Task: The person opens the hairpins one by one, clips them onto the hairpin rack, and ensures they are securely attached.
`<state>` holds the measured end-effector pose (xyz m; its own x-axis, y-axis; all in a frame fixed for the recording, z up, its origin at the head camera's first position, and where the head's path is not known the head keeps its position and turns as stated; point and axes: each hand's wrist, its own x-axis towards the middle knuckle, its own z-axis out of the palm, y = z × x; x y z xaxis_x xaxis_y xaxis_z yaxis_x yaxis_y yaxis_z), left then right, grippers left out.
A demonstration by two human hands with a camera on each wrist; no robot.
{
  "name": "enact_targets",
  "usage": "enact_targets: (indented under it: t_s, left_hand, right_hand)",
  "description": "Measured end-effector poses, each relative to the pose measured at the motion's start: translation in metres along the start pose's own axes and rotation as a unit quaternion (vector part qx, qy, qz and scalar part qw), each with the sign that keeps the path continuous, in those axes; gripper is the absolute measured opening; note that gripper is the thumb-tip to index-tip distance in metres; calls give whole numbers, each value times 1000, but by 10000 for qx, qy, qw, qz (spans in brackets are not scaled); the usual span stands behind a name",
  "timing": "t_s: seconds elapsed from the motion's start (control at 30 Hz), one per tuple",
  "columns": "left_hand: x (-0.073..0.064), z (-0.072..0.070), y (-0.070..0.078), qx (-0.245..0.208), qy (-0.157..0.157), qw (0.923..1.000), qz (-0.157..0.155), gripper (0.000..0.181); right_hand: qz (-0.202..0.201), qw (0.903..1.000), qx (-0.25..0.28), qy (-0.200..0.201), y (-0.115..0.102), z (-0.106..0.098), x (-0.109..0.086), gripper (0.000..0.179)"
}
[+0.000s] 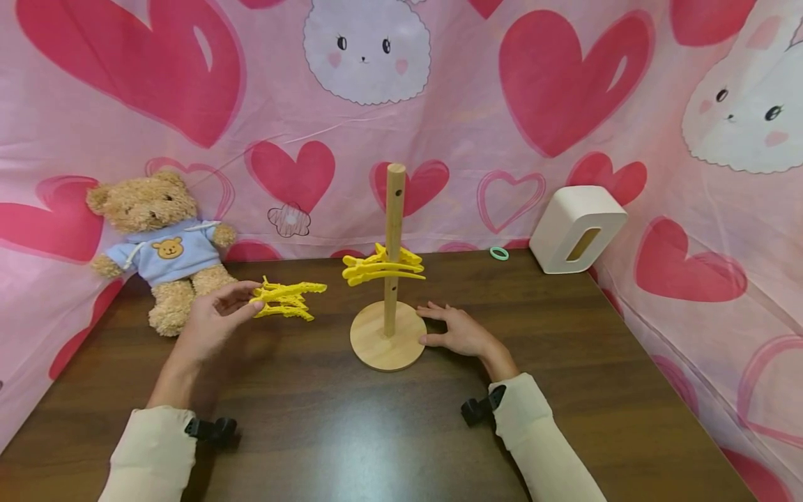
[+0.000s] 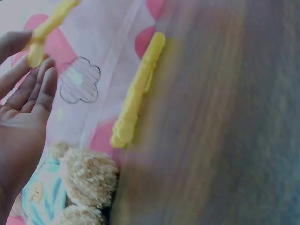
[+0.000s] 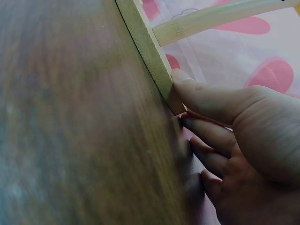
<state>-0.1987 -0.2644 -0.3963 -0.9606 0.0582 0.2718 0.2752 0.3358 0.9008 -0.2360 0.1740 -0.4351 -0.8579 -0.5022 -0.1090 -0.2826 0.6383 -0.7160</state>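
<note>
My left hand [image 1: 213, 319] pinches a yellow alligator hair clip [image 1: 296, 288] between thumb and fingers. Below it, more yellow hair clips [image 1: 295, 314] lie on the table; the left wrist view shows one clip [image 2: 138, 91] there. A wooden stand [image 1: 390, 240], a round base with an upright pole, stands to the right. Several yellow hair clips [image 1: 383, 272] sit across the pole, partway up. At the base's right edge rests my right hand [image 1: 461, 333]. The right wrist view shows its thumb [image 3: 208, 96] touching the base rim [image 3: 150, 58], with the other fingers loosely extended beside it.
A teddy bear [image 1: 166, 244] in a blue hoodie leans against the pink heart-patterned backdrop, left of the left hand. At the back right are a mint-green ring [image 1: 499, 253] and a white tissue box [image 1: 567, 230]. The dark wooden table [image 1: 351, 446] extends towards me.
</note>
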Motion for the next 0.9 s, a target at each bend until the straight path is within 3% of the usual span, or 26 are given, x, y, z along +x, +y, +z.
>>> enact_targets:
  t_s: [0.13, 0.3, 0.43, 0.63, 0.9]
  left_hand:
    - [0, 0, 12, -439, 151, 9984, 313, 24]
    - [2, 1, 23, -416, 270, 9954, 823, 23]
    - [4, 4, 36, -728, 445, 9902, 1109, 21]
    - [5, 13, 59, -1426, 734, 9798, 1199, 17]
    - [9, 25, 81, -1117, 779, 9830, 1230, 15]
  right_hand:
    - [13, 10000, 13, -14, -1, 0, 0, 64]
    - [-10, 10000, 0, -27, -2, 0, 0, 64]
    - [-26, 10000, 4, -33, -2, 0, 0, 64]
    - [-32, 10000, -12, -18, -1, 0, -1, 64]
    - [27, 10000, -38, -7, 2, 0, 2, 64]
